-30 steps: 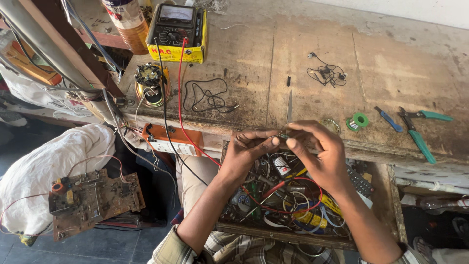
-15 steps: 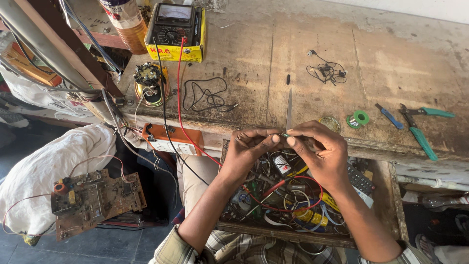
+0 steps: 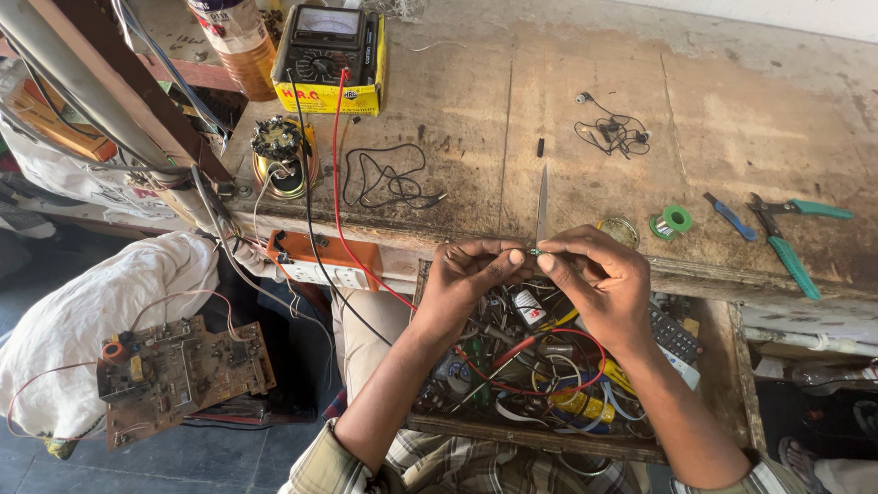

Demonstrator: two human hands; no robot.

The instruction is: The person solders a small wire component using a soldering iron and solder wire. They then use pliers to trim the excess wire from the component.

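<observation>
Pinching a tiny green component (image 3: 535,252) between them over the open drawer (image 3: 741,366), the left hand (image 3: 471,279) and right hand (image 3: 594,274) have barely shifted, so the fiddly work continues.

Both hands meet over an open drawer (image 3: 567,439) full of wires and parts. The left hand (image 3: 471,284) and right hand (image 3: 594,279) pinch a small green part (image 3: 535,252) between their fingertips, seemingly a tiny component. Just beyond them a thin blade (image 3: 541,201) lies on the worn surface (image 3: 732,119). A yellow meter (image 3: 331,46) sits at the far edge, and green-handled pliers (image 3: 791,238) lie to the right.
</observation>
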